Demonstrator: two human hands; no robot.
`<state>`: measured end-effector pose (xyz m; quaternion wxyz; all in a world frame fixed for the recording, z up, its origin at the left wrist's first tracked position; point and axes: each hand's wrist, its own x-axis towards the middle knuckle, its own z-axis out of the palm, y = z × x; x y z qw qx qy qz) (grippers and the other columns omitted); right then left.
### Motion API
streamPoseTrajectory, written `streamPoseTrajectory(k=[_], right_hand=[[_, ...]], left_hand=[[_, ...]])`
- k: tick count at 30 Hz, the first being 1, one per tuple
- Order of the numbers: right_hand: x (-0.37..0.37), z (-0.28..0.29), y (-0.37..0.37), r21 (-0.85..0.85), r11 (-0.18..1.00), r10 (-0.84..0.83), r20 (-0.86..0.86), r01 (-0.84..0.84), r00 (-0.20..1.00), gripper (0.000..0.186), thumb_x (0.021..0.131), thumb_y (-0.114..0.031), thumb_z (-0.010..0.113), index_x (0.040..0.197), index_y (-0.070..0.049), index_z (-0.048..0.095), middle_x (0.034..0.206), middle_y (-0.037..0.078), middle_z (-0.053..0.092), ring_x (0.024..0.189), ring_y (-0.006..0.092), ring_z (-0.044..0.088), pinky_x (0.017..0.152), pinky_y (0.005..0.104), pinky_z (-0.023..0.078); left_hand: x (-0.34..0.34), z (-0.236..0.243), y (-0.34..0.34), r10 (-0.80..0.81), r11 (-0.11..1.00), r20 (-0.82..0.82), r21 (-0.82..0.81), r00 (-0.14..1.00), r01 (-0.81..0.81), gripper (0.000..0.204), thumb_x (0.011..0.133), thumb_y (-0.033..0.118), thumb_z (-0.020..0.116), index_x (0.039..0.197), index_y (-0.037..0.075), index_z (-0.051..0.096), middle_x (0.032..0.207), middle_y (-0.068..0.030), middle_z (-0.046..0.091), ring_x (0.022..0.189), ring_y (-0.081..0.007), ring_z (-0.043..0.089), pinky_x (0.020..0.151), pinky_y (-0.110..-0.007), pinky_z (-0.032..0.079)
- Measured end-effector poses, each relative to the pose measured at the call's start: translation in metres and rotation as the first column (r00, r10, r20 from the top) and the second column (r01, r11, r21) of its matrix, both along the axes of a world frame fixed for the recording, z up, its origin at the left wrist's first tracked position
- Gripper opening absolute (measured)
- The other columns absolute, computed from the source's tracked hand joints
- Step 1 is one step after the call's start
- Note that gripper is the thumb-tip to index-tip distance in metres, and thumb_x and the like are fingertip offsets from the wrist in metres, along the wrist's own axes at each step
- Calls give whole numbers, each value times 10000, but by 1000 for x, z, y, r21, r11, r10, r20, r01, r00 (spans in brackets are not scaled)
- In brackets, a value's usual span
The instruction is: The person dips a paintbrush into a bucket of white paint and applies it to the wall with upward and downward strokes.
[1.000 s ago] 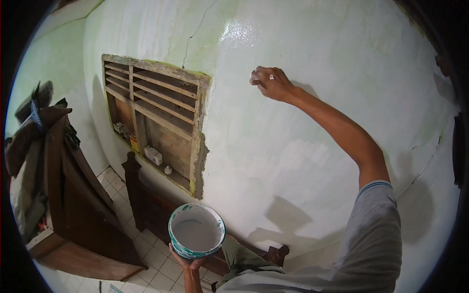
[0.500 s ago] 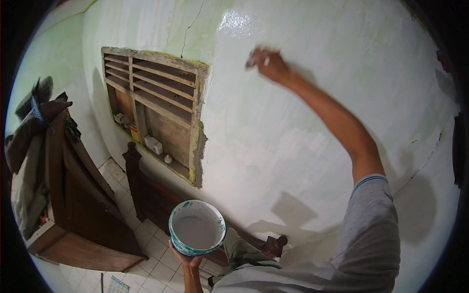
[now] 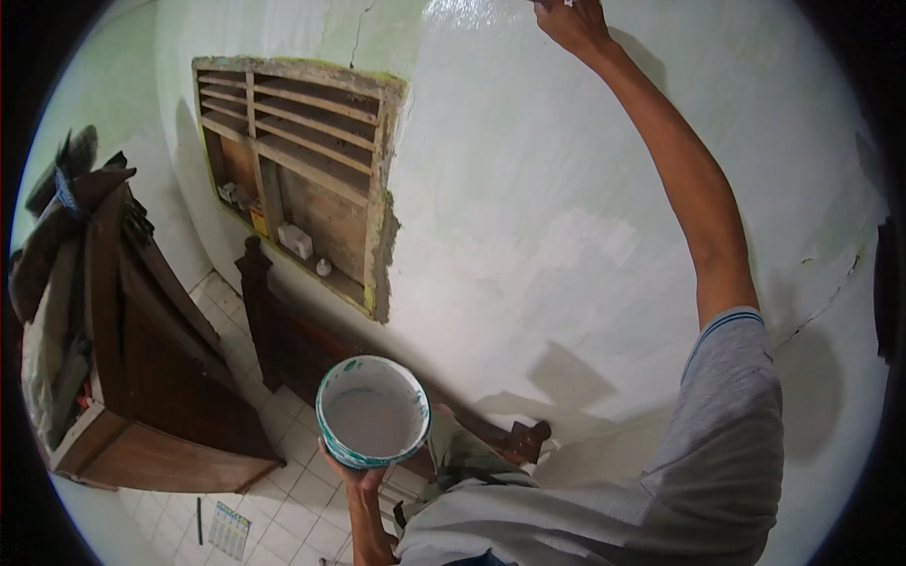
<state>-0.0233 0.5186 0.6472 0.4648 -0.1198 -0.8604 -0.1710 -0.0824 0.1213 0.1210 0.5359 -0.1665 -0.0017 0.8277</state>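
My left hand [image 3: 359, 479] grips a teal-rimmed paint bucket [image 3: 422, 415] from below, near the bottom middle. Whitish paint [image 3: 373, 423] lies inside it, and smears coat its rim. High up, my right hand [image 3: 576, 25] is closed against the wall [image 3: 528, 189], its arm stretched far out. A small white bit shows between the fingers, but the top of the picture cuts off whatever they hold. Beside that hand, a wet, shiny patch of paint [image 3: 462, 9] catches the light. Pale green shows through the white coat in places.
Left of the painted area is a wooden louvred window frame [image 3: 373, 189] with small items on its ledge. Below it stands a dark wooden bed frame [image 3: 274, 330]. A tilted brown cabinet [image 3: 170, 377] piled with things fills the left, above white floor tiles [image 3: 302, 453].
My right hand has moved up and a little right along the wall, to the top edge of the view. The view has shifted upside-down-free, slightly downward; the bucket stays in my left hand.
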Motion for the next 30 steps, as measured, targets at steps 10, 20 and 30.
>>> streamPoseTrajectory(k=[10,20,30], right_hand=[[36,-264,3,-394,914,85,426,100,901,244,839,-108,361,963,-22,552,973,177,573,944,335,528,850,398,413],[38,-83,-3,31,981,-192,146,190,970,122,811,-31,458,774,5,568,879,142,609,864,235,591,754,340,470],[44,-382,-9,-406,904,29,379,138,925,216,828,-100,341,916,-42,530,923,156,575,897,329,539,790,395,435]], left_hand=[[-4,-23,-15,-90,995,-161,-64,983,81,821,666,718,431,1273,167,387,1304,-92,356,1167,-328,351,919,-583,303],[3,-23,-22,-83,994,-172,-91,982,68,679,737,617,436,1202,123,463,1229,-76,456,1103,-279,431,916,-462,372],[4,-57,-42,-87,986,-105,-152,991,71,644,752,560,486,1173,73,474,1182,-111,484,1052,-297,475,883,-489,403]])
